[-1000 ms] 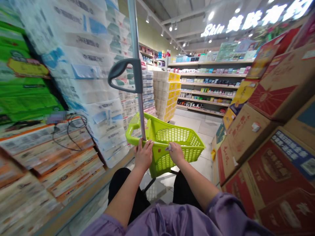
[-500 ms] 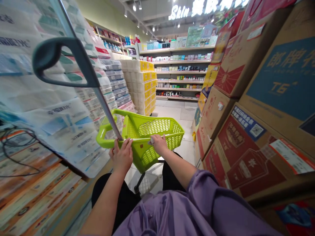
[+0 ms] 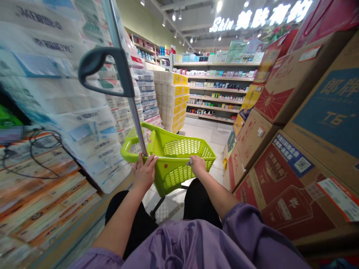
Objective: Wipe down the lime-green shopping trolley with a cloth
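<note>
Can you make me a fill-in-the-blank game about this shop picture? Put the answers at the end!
The basket is bright ____.
The hand right beside the metal pole is the person's own ____ one.
The sleeves are coloured ____.
The glowing sign begins with the English word ____.

Missing words: green; left; purple; Skin.

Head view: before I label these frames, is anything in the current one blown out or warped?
Head view: the lit sign glares white, its edges glowing; the cartons at right lean and stretch, as from a wide lens.
</note>
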`<state>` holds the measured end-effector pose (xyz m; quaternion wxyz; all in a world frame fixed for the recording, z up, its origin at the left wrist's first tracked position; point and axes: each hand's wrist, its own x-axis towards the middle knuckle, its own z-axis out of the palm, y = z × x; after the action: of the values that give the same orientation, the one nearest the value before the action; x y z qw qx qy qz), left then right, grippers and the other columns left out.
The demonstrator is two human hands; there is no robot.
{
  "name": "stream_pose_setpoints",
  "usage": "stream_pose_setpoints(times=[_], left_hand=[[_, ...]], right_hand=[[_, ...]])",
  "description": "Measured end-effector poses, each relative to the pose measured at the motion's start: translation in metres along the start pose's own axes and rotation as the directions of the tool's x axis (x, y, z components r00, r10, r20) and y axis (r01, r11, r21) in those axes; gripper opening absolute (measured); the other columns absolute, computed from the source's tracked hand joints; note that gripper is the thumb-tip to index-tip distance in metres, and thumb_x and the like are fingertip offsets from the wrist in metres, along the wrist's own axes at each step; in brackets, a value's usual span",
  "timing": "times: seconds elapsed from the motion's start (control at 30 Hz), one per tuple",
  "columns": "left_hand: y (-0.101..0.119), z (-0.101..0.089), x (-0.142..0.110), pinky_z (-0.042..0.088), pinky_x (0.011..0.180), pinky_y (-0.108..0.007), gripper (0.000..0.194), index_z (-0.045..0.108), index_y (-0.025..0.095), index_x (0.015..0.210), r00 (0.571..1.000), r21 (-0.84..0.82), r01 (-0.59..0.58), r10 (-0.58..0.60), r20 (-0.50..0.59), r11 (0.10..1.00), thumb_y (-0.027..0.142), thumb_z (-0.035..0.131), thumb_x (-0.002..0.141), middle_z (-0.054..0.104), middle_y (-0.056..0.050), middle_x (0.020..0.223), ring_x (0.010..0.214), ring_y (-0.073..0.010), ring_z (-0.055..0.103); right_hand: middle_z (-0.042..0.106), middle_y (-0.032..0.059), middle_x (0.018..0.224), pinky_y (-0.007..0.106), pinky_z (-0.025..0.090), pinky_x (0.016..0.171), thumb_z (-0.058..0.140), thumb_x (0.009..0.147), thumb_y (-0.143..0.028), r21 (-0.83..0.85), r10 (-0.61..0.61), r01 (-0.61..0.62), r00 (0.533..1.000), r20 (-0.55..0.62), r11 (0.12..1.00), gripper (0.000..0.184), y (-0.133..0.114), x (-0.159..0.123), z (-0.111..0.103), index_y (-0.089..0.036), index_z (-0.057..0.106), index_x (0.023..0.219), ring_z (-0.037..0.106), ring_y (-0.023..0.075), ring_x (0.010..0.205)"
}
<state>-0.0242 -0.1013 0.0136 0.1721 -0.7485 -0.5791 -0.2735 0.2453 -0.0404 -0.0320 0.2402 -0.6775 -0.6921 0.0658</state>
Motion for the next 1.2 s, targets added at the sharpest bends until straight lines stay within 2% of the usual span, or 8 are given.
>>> stream_pose_setpoints(times=[0.2, 0.43, 0.57, 0.77, 1.0, 1.2], left_hand=[[-0.013, 0.001, 0.011, 0.026, 0.103, -0.055, 0.044, 0.055, 0.032, 0.129, 0.999, -0.018, 0.038, -0.037, 0.026, 0.999, 0.02, 0.039, 0.089, 0.054, 0.001, 0.138, 0.144, -0.0331, 0.012], [-0.022, 0.005, 0.02, 0.024, 0.103, -0.057, 0.043, 0.057, 0.031, 0.126, 0.996, -0.035, 0.077, -0.076, 0.037, 0.996, 0.019, 0.038, 0.089, 0.053, 0.001, 0.138, 0.144, -0.033, 0.014], [-0.027, 0.004, 0.025, 0.022, 0.104, -0.059, 0.044, 0.057, 0.031, 0.126, 0.993, -0.064, 0.1, -0.096, 0.067, 0.993, 0.019, 0.037, 0.088, 0.053, 0.001, 0.139, 0.144, -0.0327, 0.014], [-0.042, 0.002, 0.032, 0.019, 0.105, -0.061, 0.043, 0.056, 0.033, 0.126, 0.979, -0.095, 0.171, -0.159, 0.129, 0.981, 0.023, 0.035, 0.09, 0.05, 0.001, 0.141, 0.143, -0.032, 0.014], [-0.061, 0.005, 0.039, 0.02, 0.105, -0.061, 0.048, 0.048, 0.033, 0.134, 0.958, -0.091, 0.245, -0.227, 0.174, 0.965, 0.022, 0.035, 0.089, 0.044, 0.001, 0.146, 0.144, -0.0305, 0.012], [-0.075, 0.011, 0.042, 0.016, 0.108, -0.062, 0.052, 0.043, 0.033, 0.138, 0.949, -0.083, 0.271, -0.252, 0.19, 0.959, 0.019, 0.033, 0.089, 0.038, 0.0, 0.15, 0.144, -0.0288, 0.012]], right_hand=[[0.059, 0.0063, 0.124, 0.031, 0.034, 0.092, 0.046, 0.08, -0.008, -0.012, -0.04, 0.04, 0.999, 0.019, 0.999, 0.045, -0.005, 0.002, 0.006, -0.024, 0.059, 0.12, 0.047, 0.0203, 0.117], [0.055, 0.008, 0.132, 0.028, 0.034, 0.1, 0.044, 0.071, 0.0, -0.042, -0.115, 0.117, 0.992, 0.048, 0.992, 0.063, -0.006, 0.007, 0.011, -0.019, 0.053, 0.13, 0.045, 0.0199, 0.122], [0.059, 0.0061, 0.128, 0.025, 0.039, 0.095, 0.047, 0.072, -0.003, -0.085, -0.108, 0.117, 0.988, 0.107, 0.989, 0.06, -0.009, 0.014, 0.005, -0.02, 0.056, 0.129, 0.05, 0.0197, 0.119], [0.07, 0.0038, 0.109, 0.026, 0.046, 0.079, 0.053, 0.076, -0.014, -0.171, -0.045, 0.084, 0.974, 0.223, 0.982, 0.05, -0.021, 0.024, -0.004, -0.027, 0.061, 0.123, 0.064, 0.0211, 0.099], [0.069, 0.0037, 0.112, 0.025, 0.046, 0.076, 0.054, 0.075, -0.015, -0.224, -0.026, 0.092, 0.959, 0.281, 0.97, 0.055, -0.055, 0.02, -0.001, -0.029, 0.057, 0.129, 0.064, 0.0217, 0.1], [0.069, 0.002, 0.113, 0.024, 0.045, 0.075, 0.054, 0.076, -0.017, -0.26, -0.019, 0.093, 0.962, 0.274, 0.961, 0.056, -0.079, 0.017, 0.006, -0.03, 0.055, 0.13, 0.063, 0.0201, 0.1]])
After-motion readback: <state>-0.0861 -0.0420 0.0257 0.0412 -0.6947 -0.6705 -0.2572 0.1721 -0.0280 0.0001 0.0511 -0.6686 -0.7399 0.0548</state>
